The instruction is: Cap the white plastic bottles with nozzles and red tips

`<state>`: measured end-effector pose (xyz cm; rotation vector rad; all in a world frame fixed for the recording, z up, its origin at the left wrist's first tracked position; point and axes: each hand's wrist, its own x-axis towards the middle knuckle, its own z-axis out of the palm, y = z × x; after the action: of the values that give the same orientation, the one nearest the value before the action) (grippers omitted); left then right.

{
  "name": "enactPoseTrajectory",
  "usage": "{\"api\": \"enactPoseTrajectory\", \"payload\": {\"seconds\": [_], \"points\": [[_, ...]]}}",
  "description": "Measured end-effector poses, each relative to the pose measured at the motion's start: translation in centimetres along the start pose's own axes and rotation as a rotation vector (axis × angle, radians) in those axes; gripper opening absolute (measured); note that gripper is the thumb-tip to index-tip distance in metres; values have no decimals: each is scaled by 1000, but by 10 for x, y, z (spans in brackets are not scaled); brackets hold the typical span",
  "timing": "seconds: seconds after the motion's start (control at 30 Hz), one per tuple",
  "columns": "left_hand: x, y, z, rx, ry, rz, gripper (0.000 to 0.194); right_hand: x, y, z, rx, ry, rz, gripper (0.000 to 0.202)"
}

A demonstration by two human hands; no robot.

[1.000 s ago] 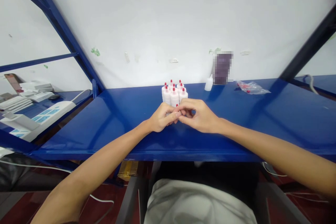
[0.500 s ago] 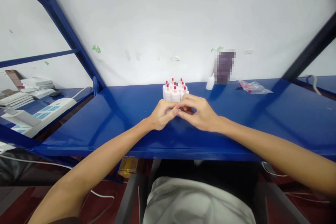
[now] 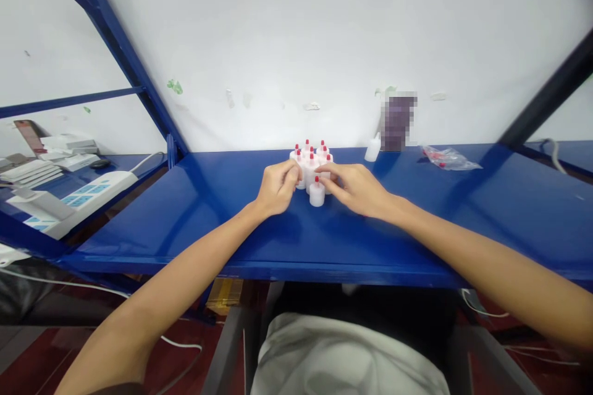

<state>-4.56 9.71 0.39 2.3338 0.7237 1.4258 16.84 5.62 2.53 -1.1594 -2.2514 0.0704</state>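
Observation:
A small white squeeze bottle with a red cap (image 3: 317,194) stands upright on the blue table, in front of a tight group of similar red-capped bottles (image 3: 311,166). At the left of this group, my left hand (image 3: 279,187) is closed, its thumb pressed against curled fingers; anything inside is hidden. My right hand (image 3: 356,190) is on the other side, index finger and thumb apart, the thumb tip close by the front bottle's cap. Whether the thumb touches it I cannot tell. The right fingers cover part of the group.
Near the wall, a white bottle without a red cap (image 3: 372,148) leans beside a pixelated dark object (image 3: 399,122). A clear plastic bag with red pieces (image 3: 451,159) lies farther right. On the left are a power strip (image 3: 88,197) and blue frame posts (image 3: 120,55).
My hands have moved apart from each other. The front red-capped bottle, hidden by my fingers before, now shows standing on the table. The view has shifted slightly.

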Motion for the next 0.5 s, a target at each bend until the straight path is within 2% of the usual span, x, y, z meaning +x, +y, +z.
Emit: {"api": "enactPoseTrajectory", "payload": {"seconds": [0.07, 0.1, 0.2, 0.27, 0.37, 0.5], "points": [[-1, 7, 2, 59, -82, 91, 39, 0, 1, -13, -14, -26, -20, 32], [-2, 10, 2, 73, -120, 131, 37, -1, 3, -22, -36, -81, -23, 30], [-4, 16, 3, 17, -303, 201, 34, -3, 17, -50, -109, -364, 29, 22], [-6, 18, 3, -57, -455, 188, 30, -5, 28, -62, -106, -542, 93, 21], [-6, 20, 2, -91, -591, 124, 19, -8, 42, -68, -33, -694, 155, 22], [-4, 22, 2, -57, -620, 82, 19, -8, 47, -62, 56, -738, 149, 25]]}}
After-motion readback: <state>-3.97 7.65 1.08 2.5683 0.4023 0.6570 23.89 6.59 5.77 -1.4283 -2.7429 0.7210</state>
